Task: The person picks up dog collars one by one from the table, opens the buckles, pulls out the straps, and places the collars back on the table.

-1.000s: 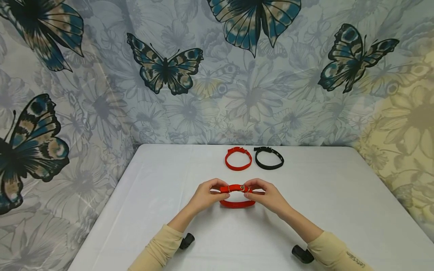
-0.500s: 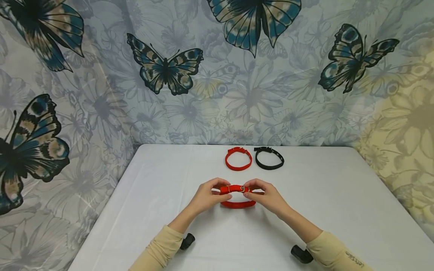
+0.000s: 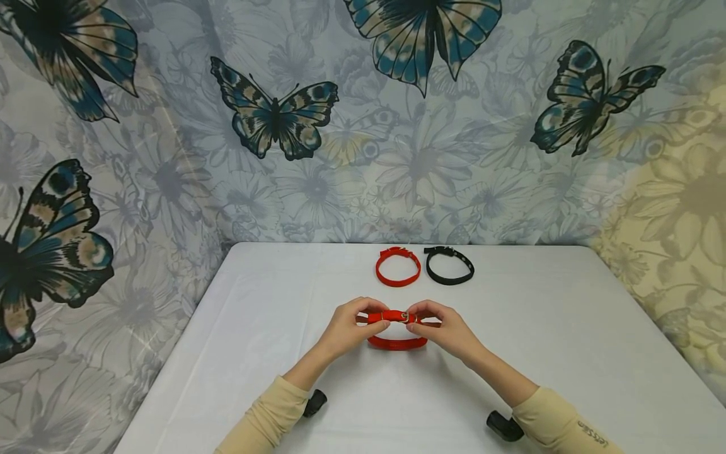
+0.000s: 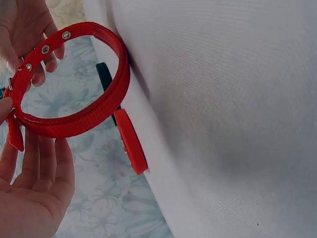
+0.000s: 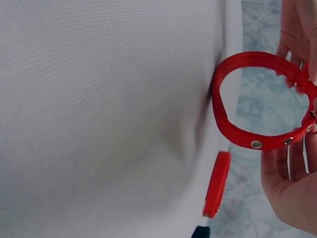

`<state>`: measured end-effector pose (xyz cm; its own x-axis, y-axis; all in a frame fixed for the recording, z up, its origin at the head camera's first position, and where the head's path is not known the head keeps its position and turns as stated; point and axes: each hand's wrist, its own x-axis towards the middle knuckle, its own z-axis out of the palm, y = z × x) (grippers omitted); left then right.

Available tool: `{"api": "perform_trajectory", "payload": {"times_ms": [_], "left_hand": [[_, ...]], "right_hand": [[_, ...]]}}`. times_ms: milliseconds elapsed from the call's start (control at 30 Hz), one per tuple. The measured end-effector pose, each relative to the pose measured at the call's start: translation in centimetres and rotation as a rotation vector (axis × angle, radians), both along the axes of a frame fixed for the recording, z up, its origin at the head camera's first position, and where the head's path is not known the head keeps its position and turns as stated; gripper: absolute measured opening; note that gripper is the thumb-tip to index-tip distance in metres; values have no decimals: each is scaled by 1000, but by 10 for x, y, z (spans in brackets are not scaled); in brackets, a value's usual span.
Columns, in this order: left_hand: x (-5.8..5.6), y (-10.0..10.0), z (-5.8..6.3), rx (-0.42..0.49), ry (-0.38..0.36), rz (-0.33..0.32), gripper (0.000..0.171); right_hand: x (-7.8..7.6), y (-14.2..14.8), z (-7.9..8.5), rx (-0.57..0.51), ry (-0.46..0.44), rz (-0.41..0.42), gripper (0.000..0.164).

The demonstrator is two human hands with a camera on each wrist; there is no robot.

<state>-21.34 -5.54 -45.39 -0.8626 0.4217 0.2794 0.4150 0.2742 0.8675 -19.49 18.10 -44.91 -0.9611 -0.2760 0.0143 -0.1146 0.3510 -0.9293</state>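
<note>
A buckled red collar (image 3: 397,344) with metal eyelets is held up on its edge near the middle of the table. My left hand (image 3: 350,325) pinches it left of the buckle (image 3: 405,316), thumb in front and fingers behind. On the buckle's other side, my right hand (image 3: 447,325) pinches the strap between thumb and fingers. In the left wrist view the collar's loop (image 4: 74,126) touches or nearly touches the tabletop, and a short strap end (image 4: 16,136) sticks out. The right wrist view shows the same loop (image 5: 247,59); its buckle is partly cut off there.
Farther back on the white table (image 3: 283,284) lie a second red collar (image 3: 397,282) and a black collar (image 3: 450,280), side by side and both looped. A patterned butterfly cloth (image 3: 363,189) hangs behind. Black camera mounts (image 3: 505,426) sit at both wrists.
My left thumb has shifted slightly to the right along the red collar. The right hand and the two collars at the back stay where they were.
</note>
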Motion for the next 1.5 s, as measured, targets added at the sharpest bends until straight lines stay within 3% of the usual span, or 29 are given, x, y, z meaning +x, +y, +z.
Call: {"api": "perform_trajectory", "payload": {"times_ms": [300,567,933,1333,1500], "left_hand": [[1,0,1,-9,11,4,19],[3,1,1,-36,11,-1,19],[4,0,0,-33,7,8,19],[2,0,-7,15,37,6,17],[2,0,-9,16,49,9,17]], "right_hand": [[-1,-5,4,-5,34,15,36],[-2,-10,7,-1,62,33,30],[-1,-16,6,37,57,12,24],[-2,-12,3,-1,-6,8,26],[-2,-13,1,-23,14,32,26]]}}
